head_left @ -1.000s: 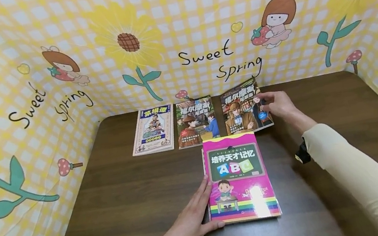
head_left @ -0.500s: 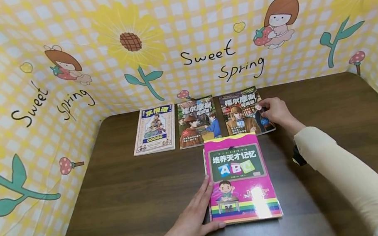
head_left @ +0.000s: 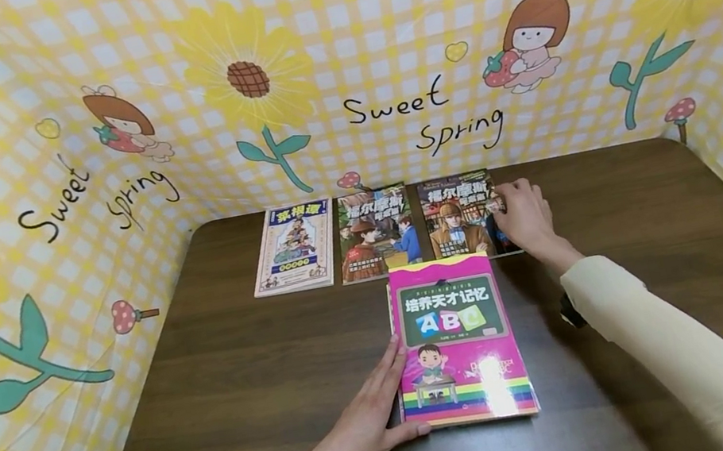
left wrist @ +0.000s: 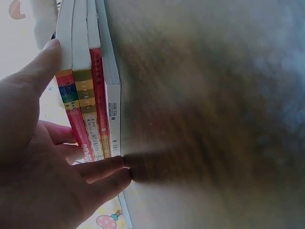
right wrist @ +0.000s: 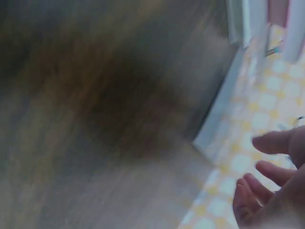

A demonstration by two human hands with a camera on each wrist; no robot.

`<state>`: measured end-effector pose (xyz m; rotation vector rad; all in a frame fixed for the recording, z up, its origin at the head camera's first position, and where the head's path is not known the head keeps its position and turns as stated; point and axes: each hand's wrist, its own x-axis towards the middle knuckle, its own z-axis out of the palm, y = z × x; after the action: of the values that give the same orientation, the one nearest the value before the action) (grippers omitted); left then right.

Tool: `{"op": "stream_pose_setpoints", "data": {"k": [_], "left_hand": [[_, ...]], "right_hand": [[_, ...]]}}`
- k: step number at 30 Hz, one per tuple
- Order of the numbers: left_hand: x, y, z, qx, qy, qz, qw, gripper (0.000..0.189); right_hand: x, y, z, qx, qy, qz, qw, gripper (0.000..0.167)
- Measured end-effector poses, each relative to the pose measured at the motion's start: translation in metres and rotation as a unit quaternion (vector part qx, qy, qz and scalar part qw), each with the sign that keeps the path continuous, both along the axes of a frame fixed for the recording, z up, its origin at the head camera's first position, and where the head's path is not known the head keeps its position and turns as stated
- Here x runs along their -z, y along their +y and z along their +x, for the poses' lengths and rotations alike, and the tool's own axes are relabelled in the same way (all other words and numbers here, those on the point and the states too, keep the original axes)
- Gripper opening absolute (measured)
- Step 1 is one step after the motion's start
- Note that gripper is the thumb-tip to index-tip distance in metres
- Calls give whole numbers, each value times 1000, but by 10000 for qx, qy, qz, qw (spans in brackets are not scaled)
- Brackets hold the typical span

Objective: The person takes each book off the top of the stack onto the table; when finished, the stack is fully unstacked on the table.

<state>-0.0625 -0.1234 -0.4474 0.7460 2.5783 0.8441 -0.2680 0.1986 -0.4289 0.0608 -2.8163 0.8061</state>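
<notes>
From above, my head view looks forward and down toward the far edge of the desk [head_left: 215,380]. My left wrist view, close in, faces the book stack [left wrist: 88,90] side-on; both share it. My close right wrist view shares the checked cloth [right wrist: 271,98] with the head's.

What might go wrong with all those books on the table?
First, the stack of books might slide apart if the left hand pushes too hard: it touches the side of the pile, and the pink ABC book on top looks glossy.

Second, the right hand is at the edge of the rightmost Sherlock Holmes book. A nudge could make that book crooked or bump it into the middle Sherlock Holmes book, just a narrow gap away.
</notes>
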Motion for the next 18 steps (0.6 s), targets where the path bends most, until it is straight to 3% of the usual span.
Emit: {"op": "stream_pose_setpoints", "data": {"k": [4, 9, 14, 18], "left_hand": [[0, 0, 0, -11, 29, 62, 10000, 97], [0, -1, 0, -37, -22, 62, 10000, 96], [1, -1, 0, -34, -76, 48, 10000, 96], [2, 0, 0, -10, -59, 43, 10000, 95]], "right_hand": [[-9, -8, 15, -294, 817, -731, 9935, 38], [-21, -20, 50, -807, 1024, -1541, 9794, 41], [-16, -32, 97, -1231, 358, -1428, 9814, 51], [-4, -37, 128, -1125, -371, -1044, 9875, 67]]}}
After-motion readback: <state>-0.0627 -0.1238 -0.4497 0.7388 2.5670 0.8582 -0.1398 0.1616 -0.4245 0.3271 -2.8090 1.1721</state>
